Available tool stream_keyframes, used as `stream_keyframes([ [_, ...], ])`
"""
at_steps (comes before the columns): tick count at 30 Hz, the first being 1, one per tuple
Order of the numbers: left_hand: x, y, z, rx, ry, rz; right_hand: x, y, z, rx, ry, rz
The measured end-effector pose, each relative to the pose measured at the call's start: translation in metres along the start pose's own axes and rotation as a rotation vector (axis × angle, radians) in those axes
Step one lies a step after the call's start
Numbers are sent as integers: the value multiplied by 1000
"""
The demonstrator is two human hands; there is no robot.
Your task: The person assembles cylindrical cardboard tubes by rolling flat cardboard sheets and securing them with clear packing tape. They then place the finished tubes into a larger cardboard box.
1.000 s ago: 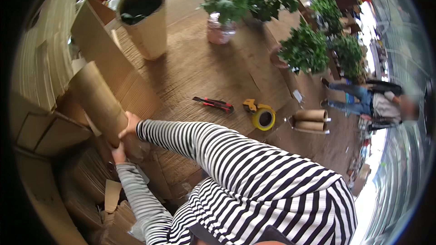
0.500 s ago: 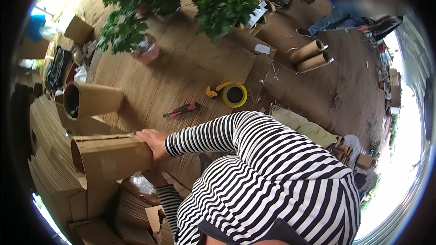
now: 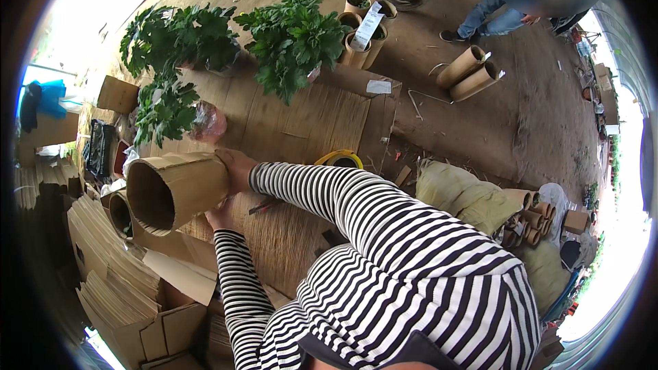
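Observation:
A wide brown cardboard tube (image 3: 200,181) lies tilted on its side in front of me, its round mouth facing left. My right hand (image 3: 238,170) grips the tube's right end from the far side, its fingers partly hidden. At the near lower edge of that same end, my left hand (image 3: 219,215) is closed on the cardboard. Just behind and to the left of the tube stands another cardboard tube (image 3: 120,214) with green leaves inside. A red and black utility knife (image 3: 263,206) rests on the worktop (image 3: 295,233), right of my left hand.
Beyond my right sleeve, a yellow tape roll (image 3: 340,159) is partly covered. Leafy potted plants (image 3: 291,38) stand at the far side, with several plant-filled tubes (image 3: 356,51) behind. Flat cardboard sheets (image 3: 113,253) are stacked at left. A person (image 3: 483,10) stands far right.
The tube has risen and moved away from me, its mouth now turned more towards view. My left hand has come into sight beneath its right end. The view has shifted too.

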State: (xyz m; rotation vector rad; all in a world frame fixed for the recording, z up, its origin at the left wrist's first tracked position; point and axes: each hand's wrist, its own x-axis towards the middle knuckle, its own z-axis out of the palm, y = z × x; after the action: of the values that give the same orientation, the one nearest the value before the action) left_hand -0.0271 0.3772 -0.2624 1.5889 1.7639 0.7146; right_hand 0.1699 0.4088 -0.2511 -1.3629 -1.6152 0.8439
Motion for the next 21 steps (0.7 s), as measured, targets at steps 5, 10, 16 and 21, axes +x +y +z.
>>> stream_keyframes([
  [5, 10, -9, -2, -434, -29, -126, 3, -10, -23, -31, -130, 75],
  [10, 11, -35, -25, -258, -72, -144, -2, -20, -24, -71, -142, 95],
  [16, 6, -6, -12, -518, -116, -237, -5, -31, -42, -79, -189, 170],
  [21, -4, 7, -19, -274, -107, -294, 7, -30, -46, -82, -262, 177],
])
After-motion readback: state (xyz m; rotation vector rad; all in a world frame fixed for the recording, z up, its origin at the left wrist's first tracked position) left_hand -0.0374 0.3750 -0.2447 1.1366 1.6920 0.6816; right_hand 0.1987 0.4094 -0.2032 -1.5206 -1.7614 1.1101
